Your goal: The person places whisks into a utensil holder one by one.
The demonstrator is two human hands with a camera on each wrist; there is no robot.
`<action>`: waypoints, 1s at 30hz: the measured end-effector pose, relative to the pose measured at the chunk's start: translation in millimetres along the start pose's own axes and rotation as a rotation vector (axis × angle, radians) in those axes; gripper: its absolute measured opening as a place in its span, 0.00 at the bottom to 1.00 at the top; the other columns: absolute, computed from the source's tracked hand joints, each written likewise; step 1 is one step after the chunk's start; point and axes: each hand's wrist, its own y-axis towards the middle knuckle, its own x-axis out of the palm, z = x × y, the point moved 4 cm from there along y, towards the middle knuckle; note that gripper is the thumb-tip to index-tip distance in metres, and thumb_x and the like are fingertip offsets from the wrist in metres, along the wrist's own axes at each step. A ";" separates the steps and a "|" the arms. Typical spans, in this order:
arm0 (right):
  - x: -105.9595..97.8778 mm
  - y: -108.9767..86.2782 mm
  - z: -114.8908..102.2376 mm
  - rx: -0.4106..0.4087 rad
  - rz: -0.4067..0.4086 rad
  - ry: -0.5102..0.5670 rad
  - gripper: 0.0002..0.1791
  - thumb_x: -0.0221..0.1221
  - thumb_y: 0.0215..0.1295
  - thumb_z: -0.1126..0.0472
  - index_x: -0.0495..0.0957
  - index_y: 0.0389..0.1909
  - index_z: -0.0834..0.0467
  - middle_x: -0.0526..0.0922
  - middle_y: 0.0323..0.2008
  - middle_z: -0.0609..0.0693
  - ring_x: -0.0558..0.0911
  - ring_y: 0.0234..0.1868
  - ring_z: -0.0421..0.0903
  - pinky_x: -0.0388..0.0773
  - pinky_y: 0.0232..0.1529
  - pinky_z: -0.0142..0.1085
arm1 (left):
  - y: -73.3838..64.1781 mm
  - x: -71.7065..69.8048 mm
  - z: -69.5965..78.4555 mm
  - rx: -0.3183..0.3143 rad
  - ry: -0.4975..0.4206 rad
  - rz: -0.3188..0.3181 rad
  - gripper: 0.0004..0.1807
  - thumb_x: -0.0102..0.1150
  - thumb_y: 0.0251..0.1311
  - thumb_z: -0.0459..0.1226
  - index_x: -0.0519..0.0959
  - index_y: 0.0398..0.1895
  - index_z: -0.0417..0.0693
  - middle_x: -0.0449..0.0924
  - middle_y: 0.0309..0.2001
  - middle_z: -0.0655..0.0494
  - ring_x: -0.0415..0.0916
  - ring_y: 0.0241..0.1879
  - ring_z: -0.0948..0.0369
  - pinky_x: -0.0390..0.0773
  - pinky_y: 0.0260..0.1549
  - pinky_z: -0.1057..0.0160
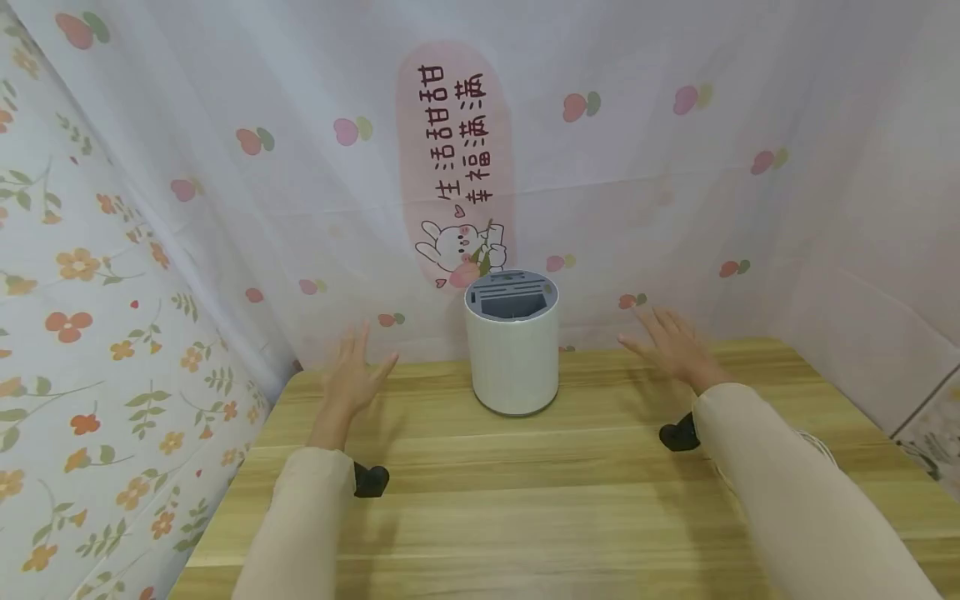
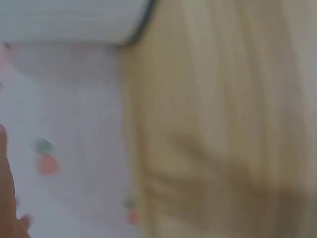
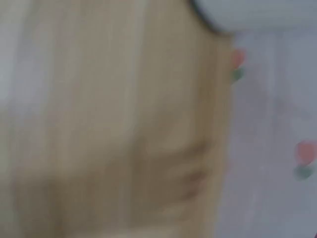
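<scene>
A white cylindrical holder (image 1: pixel 513 362) with a grey slotted top (image 1: pixel 510 292) stands upright near the back of the wooden table. To its left my left hand (image 1: pixel 351 379) hovers with fingers spread, holding nothing. My right hand (image 1: pixel 675 346) is likewise held apart from the holder on its right side, its fingers extended and nothing in them. In the left wrist view the holder's side (image 2: pixel 69 20) fills the upper left corner, and a bit of my left hand (image 2: pixel 7 198) shows at the edge. The right wrist view catches the holder (image 3: pixel 267 15) at the top, blurred, plus a hand's shadow.
The wooden table (image 1: pixel 510 500) ends at a white printed curtain (image 1: pixel 600 208) behind the holder. A flowered curtain (image 1: pixel 112 333) hangs along the left side. A pale cable (image 1: pixel 817 446) lies by my right forearm. Black wrist devices show at the left cuff (image 1: pixel 371 481) and right cuff (image 1: pixel 679 434).
</scene>
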 end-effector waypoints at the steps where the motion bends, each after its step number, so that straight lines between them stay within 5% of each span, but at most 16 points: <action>1: -4.0 5.0 -8.5 -0.013 0.013 0.044 0.43 0.41 0.66 0.35 0.40 0.72 0.56 0.48 0.66 0.69 0.46 0.65 0.68 0.39 0.56 0.67 | 3.8 -1.8 6.9 0.025 -0.077 0.008 0.40 0.43 0.64 0.55 0.43 0.72 0.47 0.44 0.70 0.41 0.40 0.67 0.41 0.45 0.58 0.36; 5: -16.7 28.9 -45.7 -0.062 0.025 0.291 0.38 0.43 0.68 0.41 0.42 0.72 0.55 0.55 0.65 0.65 0.57 0.63 0.65 0.54 0.55 0.63 | 21.3 -6.7 44.0 0.073 -0.479 -0.007 0.29 0.47 0.66 0.44 0.57 0.67 0.41 0.61 0.63 0.37 0.58 0.61 0.42 0.60 0.56 0.45; 8: -20.9 44.1 -70.0 -0.091 -0.002 0.417 0.35 0.44 0.69 0.44 0.46 0.71 0.54 0.53 0.67 0.64 0.58 0.63 0.65 0.58 0.55 0.62 | 32.7 -3.1 75.1 0.050 -0.698 -0.087 0.25 0.45 0.68 0.42 0.61 0.65 0.42 0.64 0.60 0.36 0.62 0.59 0.43 0.62 0.56 0.46; 11: -21.2 55.3 -87.5 -0.124 -0.026 0.476 0.33 0.46 0.70 0.49 0.49 0.71 0.55 0.54 0.67 0.64 0.58 0.64 0.64 0.57 0.56 0.61 | 42.1 5.4 103.3 0.042 -0.820 -0.169 0.26 0.44 0.68 0.41 0.59 0.67 0.43 0.62 0.62 0.38 0.60 0.61 0.46 0.59 0.58 0.48; 15: -14.9 64.7 -96.9 -0.119 -0.040 0.486 0.31 0.47 0.70 0.52 0.52 0.70 0.57 0.58 0.65 0.64 0.59 0.64 0.61 0.57 0.57 0.59 | 52.0 18.8 121.9 0.034 -0.876 -0.217 0.27 0.45 0.68 0.39 0.57 0.68 0.44 0.60 0.64 0.39 0.59 0.62 0.47 0.59 0.58 0.49; 20: -4.8 68.1 -96.6 -0.116 -0.044 0.482 0.28 0.49 0.69 0.52 0.59 0.67 0.58 0.63 0.63 0.61 0.64 0.61 0.61 0.62 0.56 0.55 | 57.0 32.8 120.5 0.052 -0.874 -0.222 0.25 0.45 0.68 0.37 0.60 0.66 0.44 0.59 0.64 0.40 0.62 0.60 0.45 0.64 0.54 0.47; 25: -3.5 68.5 -94.7 -0.138 -0.032 0.505 0.27 0.51 0.68 0.53 0.63 0.64 0.59 0.62 0.64 0.59 0.67 0.60 0.60 0.64 0.55 0.54 | 59.9 40.3 116.3 0.129 -0.877 -0.133 0.23 0.47 0.66 0.36 0.64 0.64 0.43 0.59 0.65 0.44 0.64 0.59 0.49 0.69 0.51 0.52; 30: -4.3 71.3 -92.7 -0.138 -0.037 0.482 0.27 0.53 0.66 0.52 0.65 0.64 0.59 0.65 0.62 0.61 0.67 0.60 0.59 0.63 0.56 0.53 | 58.8 42.3 111.6 0.079 -0.815 -0.067 0.22 0.51 0.64 0.42 0.68 0.61 0.53 0.70 0.57 0.45 0.74 0.49 0.51 0.73 0.46 0.53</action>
